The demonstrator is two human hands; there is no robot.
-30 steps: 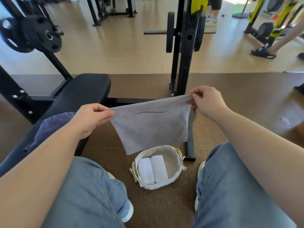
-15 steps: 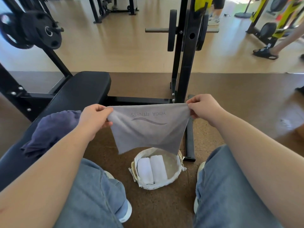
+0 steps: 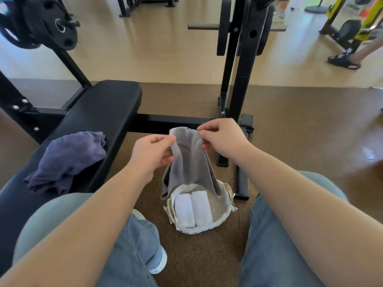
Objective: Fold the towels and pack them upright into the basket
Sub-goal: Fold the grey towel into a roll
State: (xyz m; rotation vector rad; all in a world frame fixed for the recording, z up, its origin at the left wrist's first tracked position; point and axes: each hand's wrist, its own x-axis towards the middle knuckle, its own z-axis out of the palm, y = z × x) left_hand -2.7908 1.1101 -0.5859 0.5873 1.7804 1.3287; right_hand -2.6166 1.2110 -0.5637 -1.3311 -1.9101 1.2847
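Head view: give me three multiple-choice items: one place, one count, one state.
1. Where does the crumpled purple towel lie?
A. black padded bench
B. brown floor
C. lap

2. How many rolled white towels are in the round woven basket?
A. one
B. two
C. three

3. How is the grey towel held?
A. pinched by left hand and right hand
B. draped over the bench
C. lying flat on the floor

Answers:
1 A: it sits on the bench pad.
2 B: two rolls stand side by side.
3 A: both hands pinch its top edge, and the rest hangs over the basket.
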